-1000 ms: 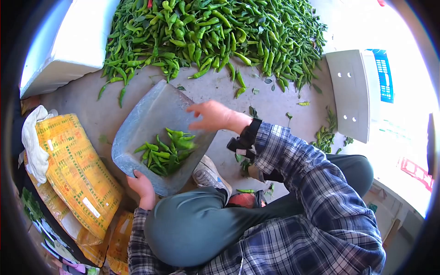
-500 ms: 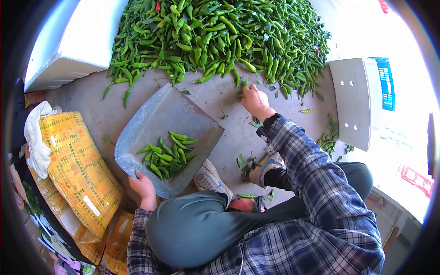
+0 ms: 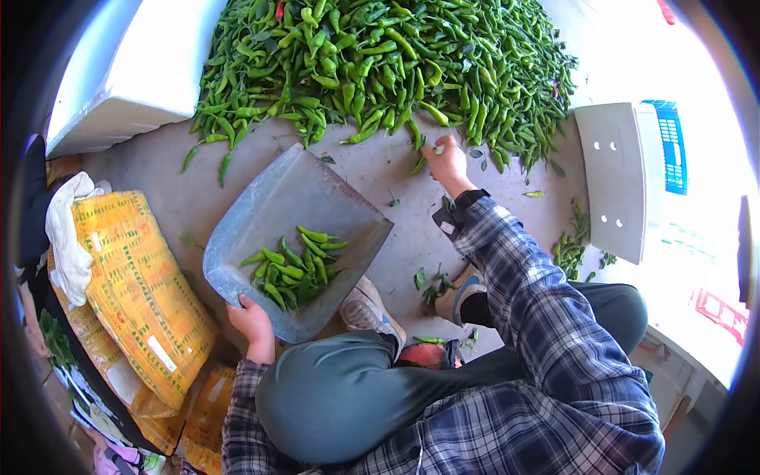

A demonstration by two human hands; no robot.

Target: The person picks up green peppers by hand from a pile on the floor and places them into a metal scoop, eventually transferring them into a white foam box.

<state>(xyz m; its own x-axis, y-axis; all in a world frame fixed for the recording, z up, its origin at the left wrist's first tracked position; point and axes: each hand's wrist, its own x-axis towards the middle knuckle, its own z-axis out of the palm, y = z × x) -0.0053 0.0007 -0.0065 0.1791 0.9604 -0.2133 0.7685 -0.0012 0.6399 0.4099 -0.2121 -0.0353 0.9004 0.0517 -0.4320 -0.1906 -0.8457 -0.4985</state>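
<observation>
My left hand (image 3: 252,323) grips the near-left rim of a grey metal scoop (image 3: 273,194), thumb over the edge. Inside the scoop lies a small heap of green chili peppers (image 3: 294,269). At the front edge of a large pile of green chili peppers (image 3: 380,71), my right hand (image 3: 449,168) is closed, its fingers pinched around a green chili pepper (image 3: 419,163). The fingertips partly hide that pepper, so its exact hold is hard to see.
Yellow-taped boxes (image 3: 146,293) with a white cloth (image 3: 71,237) stand at left. A white foam box (image 3: 131,87) is at upper left. A pale foam panel (image 3: 613,182) and blue crate (image 3: 671,146) are at right. Loose leaves (image 3: 437,286) lie near my shoes (image 3: 366,310).
My right hand has shifted slightly right and turned at the pile's edge, its fingers posed differently. The left hand and scoop stay nearly the same, with the whole view shifted slightly.
</observation>
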